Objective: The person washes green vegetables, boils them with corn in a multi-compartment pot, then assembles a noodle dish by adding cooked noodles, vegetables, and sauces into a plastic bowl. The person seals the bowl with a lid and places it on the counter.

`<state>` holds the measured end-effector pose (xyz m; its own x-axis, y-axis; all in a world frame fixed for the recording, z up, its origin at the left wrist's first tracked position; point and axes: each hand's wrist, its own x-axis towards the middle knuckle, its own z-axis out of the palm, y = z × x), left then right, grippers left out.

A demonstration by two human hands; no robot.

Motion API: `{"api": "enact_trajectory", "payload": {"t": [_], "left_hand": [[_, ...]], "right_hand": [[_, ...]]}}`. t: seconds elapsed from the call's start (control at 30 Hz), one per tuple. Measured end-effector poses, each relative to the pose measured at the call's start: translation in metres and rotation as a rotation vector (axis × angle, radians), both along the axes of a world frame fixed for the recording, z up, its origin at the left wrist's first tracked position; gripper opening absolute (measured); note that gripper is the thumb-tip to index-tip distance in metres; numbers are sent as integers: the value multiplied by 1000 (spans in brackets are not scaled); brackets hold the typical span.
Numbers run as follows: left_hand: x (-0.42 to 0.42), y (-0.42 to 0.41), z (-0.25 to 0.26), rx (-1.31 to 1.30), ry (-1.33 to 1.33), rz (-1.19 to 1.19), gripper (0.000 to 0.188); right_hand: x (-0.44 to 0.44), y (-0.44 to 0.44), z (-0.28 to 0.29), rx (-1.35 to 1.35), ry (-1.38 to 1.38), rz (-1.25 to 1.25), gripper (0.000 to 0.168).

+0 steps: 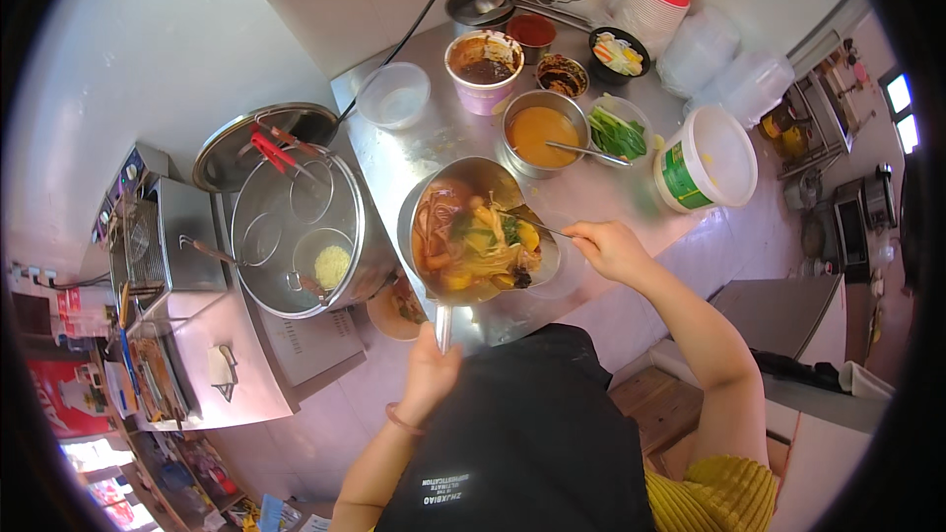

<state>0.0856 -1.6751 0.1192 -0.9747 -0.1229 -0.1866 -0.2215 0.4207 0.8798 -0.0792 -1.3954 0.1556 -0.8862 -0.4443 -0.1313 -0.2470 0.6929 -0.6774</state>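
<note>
My left hand grips the metal handle of a steel saucepan, held above the near part of the steel table. Reddish-brown broth fills its left side. Enoki-like mushrooms, leafy greens, yellow pieces and a dark clump gather at its right side, by the pouring lip. Between the fingers of my right hand is a thin metal utensil that reaches into this food; its tip is hidden there. Partly behind the pan is a clear plastic bowl, its contents unclear.
A big steel pot with strainers, one holding noodles, stands left. Behind the pan are a pot of orange sauce with a spoon, a sauce tub, greens and a white bucket. Stacked paper tubs stand farther back.
</note>
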Motion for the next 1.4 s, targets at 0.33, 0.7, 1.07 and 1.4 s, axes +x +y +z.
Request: {"api": "enact_trajectory", "payload": {"t": [0.33,0.7,1.07,1.4], "left_hand": [[-10,31,15,-312,-32,-18,23],[-15,13,51,-243,24,120,16],[-16,9,47,-113,-62,74,19],[-24,13,47,-124,-67,56,15]], "right_hand": [[37,47,11,245,182,21,20],[56,46,68,527,259,37,14],[39,-32,8,-358,339,-233,21],[71,-21,-10,-294,187,-67,19]]}}
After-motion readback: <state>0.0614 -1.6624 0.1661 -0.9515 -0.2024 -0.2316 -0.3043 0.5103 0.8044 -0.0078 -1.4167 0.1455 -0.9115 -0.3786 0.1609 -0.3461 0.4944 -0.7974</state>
